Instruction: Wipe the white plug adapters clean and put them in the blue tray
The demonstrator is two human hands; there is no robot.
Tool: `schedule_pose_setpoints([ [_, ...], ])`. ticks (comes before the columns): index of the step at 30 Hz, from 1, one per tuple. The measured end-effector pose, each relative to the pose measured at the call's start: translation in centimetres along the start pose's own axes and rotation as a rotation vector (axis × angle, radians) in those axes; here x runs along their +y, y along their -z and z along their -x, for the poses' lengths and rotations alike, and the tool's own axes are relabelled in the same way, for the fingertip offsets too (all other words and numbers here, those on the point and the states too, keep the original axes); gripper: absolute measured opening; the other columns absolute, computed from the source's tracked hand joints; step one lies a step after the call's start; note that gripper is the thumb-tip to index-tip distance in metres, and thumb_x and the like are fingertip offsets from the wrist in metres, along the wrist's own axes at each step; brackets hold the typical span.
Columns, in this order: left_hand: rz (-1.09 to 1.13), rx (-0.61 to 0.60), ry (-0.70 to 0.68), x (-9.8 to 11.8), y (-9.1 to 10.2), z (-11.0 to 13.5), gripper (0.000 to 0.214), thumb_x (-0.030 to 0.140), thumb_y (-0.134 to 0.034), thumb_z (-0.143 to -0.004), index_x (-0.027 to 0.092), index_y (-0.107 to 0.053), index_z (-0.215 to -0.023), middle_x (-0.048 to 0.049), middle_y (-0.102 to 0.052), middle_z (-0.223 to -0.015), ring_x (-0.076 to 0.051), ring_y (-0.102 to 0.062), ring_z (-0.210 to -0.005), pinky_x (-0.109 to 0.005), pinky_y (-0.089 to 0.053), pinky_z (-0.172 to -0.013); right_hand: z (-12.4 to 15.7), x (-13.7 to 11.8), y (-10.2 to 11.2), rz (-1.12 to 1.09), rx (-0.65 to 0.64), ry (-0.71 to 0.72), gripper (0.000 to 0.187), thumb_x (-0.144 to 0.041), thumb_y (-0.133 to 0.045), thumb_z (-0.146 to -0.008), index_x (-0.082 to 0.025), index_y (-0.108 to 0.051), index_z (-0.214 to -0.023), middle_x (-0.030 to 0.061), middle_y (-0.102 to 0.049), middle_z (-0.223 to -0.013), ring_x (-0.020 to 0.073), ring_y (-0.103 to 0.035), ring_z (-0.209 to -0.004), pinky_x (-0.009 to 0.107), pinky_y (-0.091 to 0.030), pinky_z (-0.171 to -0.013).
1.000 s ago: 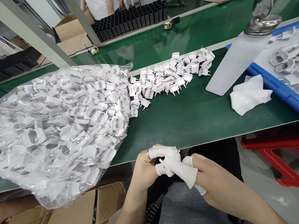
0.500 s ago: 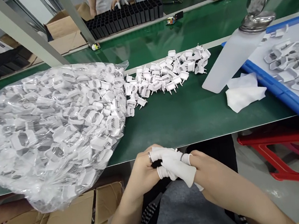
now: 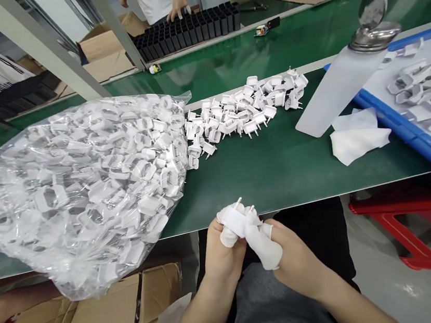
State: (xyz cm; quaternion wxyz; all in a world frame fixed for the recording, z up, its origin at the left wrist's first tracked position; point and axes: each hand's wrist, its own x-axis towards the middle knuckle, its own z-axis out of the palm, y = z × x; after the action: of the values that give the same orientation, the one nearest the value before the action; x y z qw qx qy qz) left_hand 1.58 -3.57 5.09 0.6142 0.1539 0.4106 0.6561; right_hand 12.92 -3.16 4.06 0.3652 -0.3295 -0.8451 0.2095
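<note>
My left hand [image 3: 219,252] and my right hand [image 3: 289,252] meet just below the near edge of the green table [image 3: 279,169], fingers in white finger cots. Together they pinch one small white plug part [image 3: 238,217], its two metal pins pointing up and away. A loose pile of the same white plug parts [image 3: 244,111] lies on the table ahead. To the left, a large clear plastic bag [image 3: 77,189] is full of them and spills toward the pile.
A white cloth [image 3: 358,141] and a translucent bottle with a metal cap [image 3: 347,80] lie at right, by a blue tray [image 3: 408,132] of white parts. Cardboard boxes [image 3: 101,317] sit lower left. A red stool [image 3: 412,226] stands right. Across the belt another person's hand touches black trays [image 3: 187,28].
My hands have turned the plug part so its pins now stick up into view, and both hands rose slightly toward the table edge. Small items on the far belt moved right.
</note>
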Motion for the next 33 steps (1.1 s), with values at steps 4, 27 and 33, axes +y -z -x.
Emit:
schedule_pose_setpoints([
  [4,0.039,0.099,-0.008,-0.8,-0.2,0.3,0.027,0.036,-0.078,-0.051,0.019,-0.069,-0.069,-0.0002,-0.068,-0.067,-0.013,-0.063,-0.063,-0.020,-0.052,-0.064,0.0,0.3,-1.3,0.024,0.072,0.010,0.026,0.006,-0.032,-0.065,-0.018,-0.042,-0.059,0.0008,-0.045,-0.053,0.0120,-0.039,-0.049,0.023,-0.035,-0.046],
  [27,0.069,-0.154,0.127,-0.6,1.3,-0.9,0.033,0.047,-0.067,-0.063,0.018,-0.062,-0.078,0.0023,-0.053,-0.062,-0.010,-0.051,-0.060,-0.024,-0.044,-0.061,0.0,0.8,1.1,-0.117,0.045,-0.117,0.023,0.001,-0.034,-0.069,-0.020,-0.038,-0.064,-0.0014,-0.047,-0.055,0.0117,-0.047,-0.049,0.021,-0.041,-0.045],
  [33,-0.041,-0.125,0.046,-1.2,1.1,-1.0,0.029,0.041,-0.072,-0.059,0.019,-0.067,-0.076,-0.0026,-0.063,-0.076,-0.012,-0.055,-0.061,-0.028,-0.047,-0.063,-0.1,1.1,0.6,-0.081,0.097,-0.070,0.027,0.003,-0.035,-0.069,-0.021,-0.045,-0.078,-0.0009,-0.052,-0.062,0.0113,-0.052,-0.051,0.019,-0.043,-0.045],
])
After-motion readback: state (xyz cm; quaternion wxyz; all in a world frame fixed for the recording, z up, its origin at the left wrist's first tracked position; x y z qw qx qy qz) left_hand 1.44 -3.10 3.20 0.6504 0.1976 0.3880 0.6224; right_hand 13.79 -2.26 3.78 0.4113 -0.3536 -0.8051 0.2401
